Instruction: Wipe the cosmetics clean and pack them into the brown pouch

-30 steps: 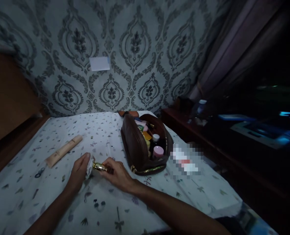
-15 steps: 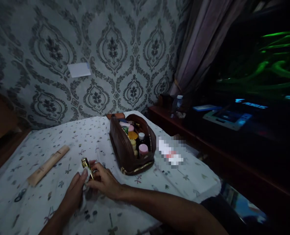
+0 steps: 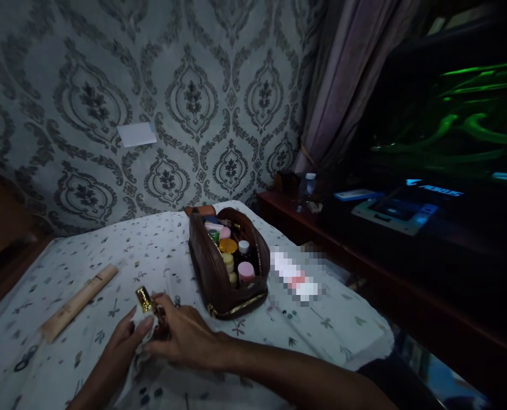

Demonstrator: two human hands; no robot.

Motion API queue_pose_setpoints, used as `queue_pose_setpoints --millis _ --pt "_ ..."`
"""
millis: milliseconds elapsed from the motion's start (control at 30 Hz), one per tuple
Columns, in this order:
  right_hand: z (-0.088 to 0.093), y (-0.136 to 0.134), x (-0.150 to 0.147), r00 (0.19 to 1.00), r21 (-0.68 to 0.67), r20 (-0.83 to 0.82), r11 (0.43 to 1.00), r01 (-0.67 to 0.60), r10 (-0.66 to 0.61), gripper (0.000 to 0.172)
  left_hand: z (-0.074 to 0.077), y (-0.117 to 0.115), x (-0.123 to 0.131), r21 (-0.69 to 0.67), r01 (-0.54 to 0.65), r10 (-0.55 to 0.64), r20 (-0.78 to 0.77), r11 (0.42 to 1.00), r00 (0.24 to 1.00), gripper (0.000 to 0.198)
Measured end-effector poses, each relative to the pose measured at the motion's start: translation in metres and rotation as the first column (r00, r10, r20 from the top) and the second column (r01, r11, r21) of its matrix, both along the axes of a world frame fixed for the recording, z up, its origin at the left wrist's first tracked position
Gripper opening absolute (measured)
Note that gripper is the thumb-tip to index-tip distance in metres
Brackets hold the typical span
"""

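A small shiny gold tube (image 3: 144, 298) stands out from between my two hands, its lower part hidden by fingers. My left hand (image 3: 123, 340) is closed around a crumpled white cloth or tissue (image 3: 134, 354) pressed to the tube, thumb on top. From the right, my right hand (image 3: 196, 337) curls its fingers at the tube's side, and a brownish, shiny part shows under them. Just beyond my right hand sits an unzipped brown toiletry bag (image 3: 202, 267) with several jars and bottles, among them a pink-lidded jar (image 3: 245, 270) and a white-capped bottle (image 3: 244, 247).
A long beige squeeze tube (image 3: 80, 300) lies left of my hands on the patterned white sheet (image 3: 151, 233). Right of the bag is a blurred-out white and red item (image 3: 294, 276). A dark red ledge (image 3: 281, 212) runs along the right, beside a dark computer case with green light (image 3: 458, 125).
My view has tilted up slightly, so things sit lower. My right hand has shifted its fingers over the gold tube, which now leans more to the left.
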State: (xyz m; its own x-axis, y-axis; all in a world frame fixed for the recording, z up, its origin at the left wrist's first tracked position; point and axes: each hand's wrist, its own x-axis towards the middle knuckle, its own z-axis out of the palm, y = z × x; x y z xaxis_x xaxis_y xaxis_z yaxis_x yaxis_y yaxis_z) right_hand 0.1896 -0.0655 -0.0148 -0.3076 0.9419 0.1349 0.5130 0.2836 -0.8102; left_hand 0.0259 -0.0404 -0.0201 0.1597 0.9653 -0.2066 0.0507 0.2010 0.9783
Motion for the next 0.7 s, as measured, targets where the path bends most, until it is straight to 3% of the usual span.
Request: queue_pose_setpoints --millis 167,267,400,567,700 --pt "0.019 -0.012 0.024 0.988 0.039 0.147 0.999 0.029 -0.035 0.053 0.001 0.001 -0.001 0.112 0.146 -0.131 -0.127 0.983 0.983 0.057" --pt "0.038 -0.022 0.037 0.994 0.051 0.015 0.993 0.110 -0.111 0.036 0.003 0.002 0.002 0.235 0.267 -0.197 -0.283 0.935 0.939 0.053" --pt "0.060 -0.036 0.052 0.981 0.110 -0.166 0.987 0.119 -0.100 0.019 0.022 0.001 0.015 0.321 0.412 -0.293 -0.360 0.853 0.886 0.043" --pt "0.076 -0.048 0.074 0.977 0.150 -0.186 0.980 0.130 -0.101 0.011 0.046 0.002 0.022 0.234 0.356 -0.267 -0.339 0.905 0.902 0.044" --pt "0.092 -0.054 0.093 0.965 0.096 -0.249 0.989 0.113 -0.086 0.016 0.049 -0.001 0.028 0.074 0.241 -0.229 -0.147 0.968 0.962 0.054"
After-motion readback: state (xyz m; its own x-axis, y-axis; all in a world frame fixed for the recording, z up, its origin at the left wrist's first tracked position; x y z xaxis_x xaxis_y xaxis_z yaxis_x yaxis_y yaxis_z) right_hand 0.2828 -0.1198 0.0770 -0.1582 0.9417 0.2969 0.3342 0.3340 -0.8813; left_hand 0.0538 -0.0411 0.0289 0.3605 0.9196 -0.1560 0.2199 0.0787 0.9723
